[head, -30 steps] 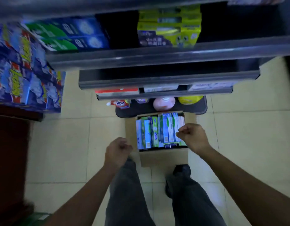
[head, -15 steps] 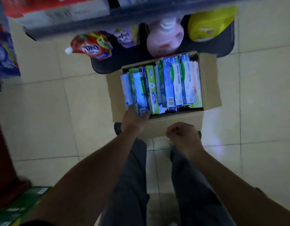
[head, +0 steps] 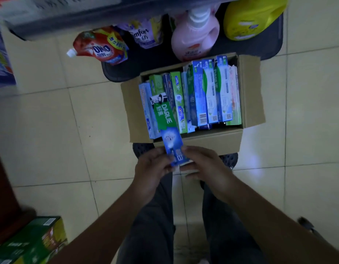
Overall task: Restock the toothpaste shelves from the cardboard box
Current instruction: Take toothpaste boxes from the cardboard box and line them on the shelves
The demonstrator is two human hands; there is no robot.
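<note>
An open cardboard box (head: 250,92) stands on the tiled floor in front of my feet, packed with several upright toothpaste cartons (head: 206,96) in blue, green and white. A green and blue Darlie toothpaste carton (head: 165,121) is lifted above the box's near left corner, its far end pointing away from me. My left hand (head: 153,166) and my right hand (head: 201,164) both grip its near end, just in front of the box.
The lowest dark shelf (head: 275,48) lies behind the box, with a red detergent pouch (head: 100,46), a purple Comfort pouch (head: 144,33), a pink bottle (head: 195,39) and a yellow bottle (head: 248,20). A green box (head: 31,242) sits at lower left.
My left hand reached into the box's left side and drew out the Darlie carton. My right hand came across and took hold of its near end. The camera tilted down toward the box.
</note>
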